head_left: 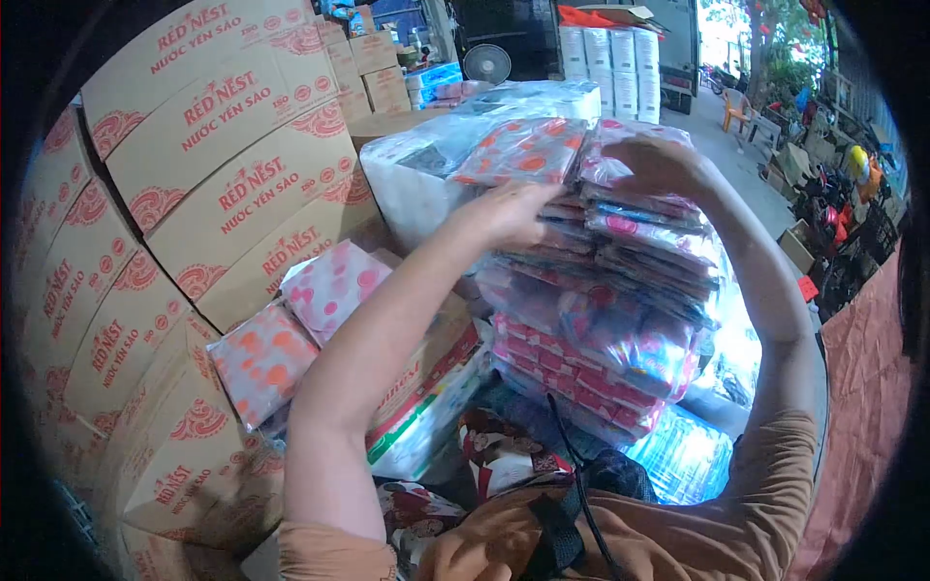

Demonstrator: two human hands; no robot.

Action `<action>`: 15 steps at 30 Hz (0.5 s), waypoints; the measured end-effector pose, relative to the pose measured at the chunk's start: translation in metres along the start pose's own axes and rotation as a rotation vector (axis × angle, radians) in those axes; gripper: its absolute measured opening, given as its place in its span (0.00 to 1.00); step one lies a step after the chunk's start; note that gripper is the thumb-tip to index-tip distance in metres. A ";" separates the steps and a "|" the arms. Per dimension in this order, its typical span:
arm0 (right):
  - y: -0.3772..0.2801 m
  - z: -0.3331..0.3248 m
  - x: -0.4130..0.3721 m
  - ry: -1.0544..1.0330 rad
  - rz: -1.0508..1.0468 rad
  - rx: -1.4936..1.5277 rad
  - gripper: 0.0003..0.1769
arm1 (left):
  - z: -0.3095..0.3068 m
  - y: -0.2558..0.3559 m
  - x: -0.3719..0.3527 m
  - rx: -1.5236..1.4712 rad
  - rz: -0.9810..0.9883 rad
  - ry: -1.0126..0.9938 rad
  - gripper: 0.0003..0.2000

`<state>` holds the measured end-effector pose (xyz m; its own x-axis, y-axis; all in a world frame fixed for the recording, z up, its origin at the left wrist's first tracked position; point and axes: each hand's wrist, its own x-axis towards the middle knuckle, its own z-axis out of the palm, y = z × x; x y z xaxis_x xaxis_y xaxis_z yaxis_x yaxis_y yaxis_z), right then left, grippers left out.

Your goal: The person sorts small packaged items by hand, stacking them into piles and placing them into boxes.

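Left hand (504,215) flat, fingers extended, pressed against near side of the stack of packets (605,300). Right hand (664,165) curled over the stack top, gripping. Red Nest cartons (242,184) lie left of the left hand.

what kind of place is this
Probably a wholesale stockroom or shop opening onto a street: stacked Red Nest cartons, a tall pile of wrapped packs, and bundled paper rolls behind.

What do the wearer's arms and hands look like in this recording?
Short orange-brown sleeves cover the upper arms: left sleeve, right sleeve. The forearms are bare. The left hand and right hand wear no gloves; no watch or bracelet shows.
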<state>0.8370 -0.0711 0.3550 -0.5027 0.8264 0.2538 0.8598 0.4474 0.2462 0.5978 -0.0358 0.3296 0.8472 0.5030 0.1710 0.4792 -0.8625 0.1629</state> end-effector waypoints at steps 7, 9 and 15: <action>0.014 0.035 -0.022 0.081 0.164 0.045 0.08 | 0.029 0.010 0.040 0.013 -0.020 0.172 0.32; 0.011 0.039 -0.026 0.090 0.148 0.060 0.06 | 0.031 0.014 0.043 0.041 -0.052 0.160 0.33; 0.004 0.040 -0.029 0.333 0.148 0.039 0.09 | 0.039 0.014 0.040 0.110 -0.021 0.241 0.33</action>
<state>0.8584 -0.0799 0.3115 -0.3685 0.7291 0.5767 0.9251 0.3490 0.1498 0.6471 -0.0302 0.3011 0.7638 0.5084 0.3976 0.5294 -0.8459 0.0647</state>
